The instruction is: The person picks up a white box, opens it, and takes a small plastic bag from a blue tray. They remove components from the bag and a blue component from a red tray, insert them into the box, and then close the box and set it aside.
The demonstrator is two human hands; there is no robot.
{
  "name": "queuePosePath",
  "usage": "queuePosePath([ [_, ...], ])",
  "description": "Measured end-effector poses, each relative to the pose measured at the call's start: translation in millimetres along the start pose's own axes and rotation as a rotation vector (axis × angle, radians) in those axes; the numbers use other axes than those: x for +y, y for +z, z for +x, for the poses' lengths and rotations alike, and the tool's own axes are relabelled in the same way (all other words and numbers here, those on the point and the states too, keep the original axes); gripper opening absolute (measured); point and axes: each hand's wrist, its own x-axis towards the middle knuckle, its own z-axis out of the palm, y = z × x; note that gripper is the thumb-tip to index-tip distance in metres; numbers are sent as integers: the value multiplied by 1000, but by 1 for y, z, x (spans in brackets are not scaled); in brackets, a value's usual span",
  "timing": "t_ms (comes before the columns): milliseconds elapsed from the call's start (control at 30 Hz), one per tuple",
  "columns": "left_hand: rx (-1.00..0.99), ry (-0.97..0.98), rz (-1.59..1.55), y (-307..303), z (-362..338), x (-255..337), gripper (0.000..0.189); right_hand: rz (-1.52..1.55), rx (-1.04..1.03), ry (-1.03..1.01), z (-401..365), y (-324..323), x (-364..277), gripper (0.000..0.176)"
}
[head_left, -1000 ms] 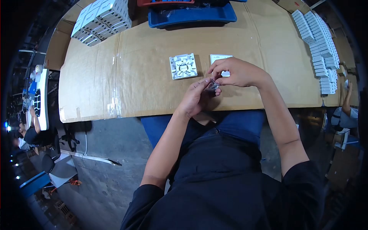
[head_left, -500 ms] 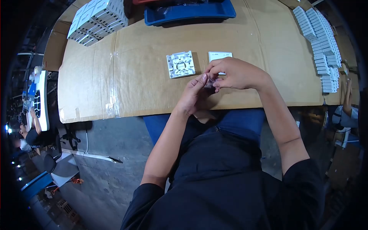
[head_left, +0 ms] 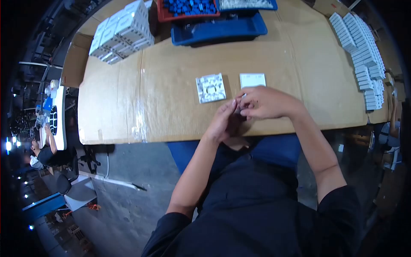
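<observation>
Close together above the table's front edge, my left hand (head_left: 223, 120) and my right hand (head_left: 267, 103) meet at the fingertips. Both are closed, pinching something small that I cannot make out between them. Just beyond my left hand lies a square white part (head_left: 210, 88) with an open, structured face and a round centre. A flat white piece (head_left: 252, 80) lies behind my right hand, which partly covers it.
Stacked white boxes (head_left: 122, 32) stand at the back left, rows of white parts (head_left: 359, 51) at the right. A blue tray (head_left: 218, 31), a red bin (head_left: 188, 18) of blue pieces and another tray (head_left: 248, 5) are at the back. People sit at both sides.
The view has shifted, so the table and objects appear lower and more of the back bins shows. My hands remain together at the fingertips.
</observation>
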Motion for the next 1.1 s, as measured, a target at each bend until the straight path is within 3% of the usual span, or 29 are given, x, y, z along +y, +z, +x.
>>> queuePosePath([
  [33, 29, -12, -91, 2, 1, -2, 46, 50, -18, 43, 2, 0, 3, 20],
  [100, -111, 16, -109, -13, 7, -7, 46, 19, 34, 26, 2, -7, -3, 19],
  [300, -29, 14, -65, 1, 6, 4, 42, -14, 134, 21, -2, -29, -11, 20],
  [400, -5, -2, -69, 4, 4, 7, 48, 144, 136, 61, 1, -41, -2, 17],
  [500, -29, 2, -111, 4, 1, 8, 54, 218, 235, 145, 15, -70, 37, 13],
  [633, -42, 22, -157, 0, 1, 4, 58, 177, 605, 74, 53, -138, 82, 16],
  [767, -35, 30, -157, 1, 2, 5, 60, -68, 908, 105, 104, -213, 136, 18],
  [867, -68, 40, -144, 0, 2, 4, 60, -387, 1083, 151, 132, -247, 142, 20],
  [1100, -109, 68, -30, -4, 8, 3, 67, -606, 1050, 387, 177, -257, 148, 21],
])
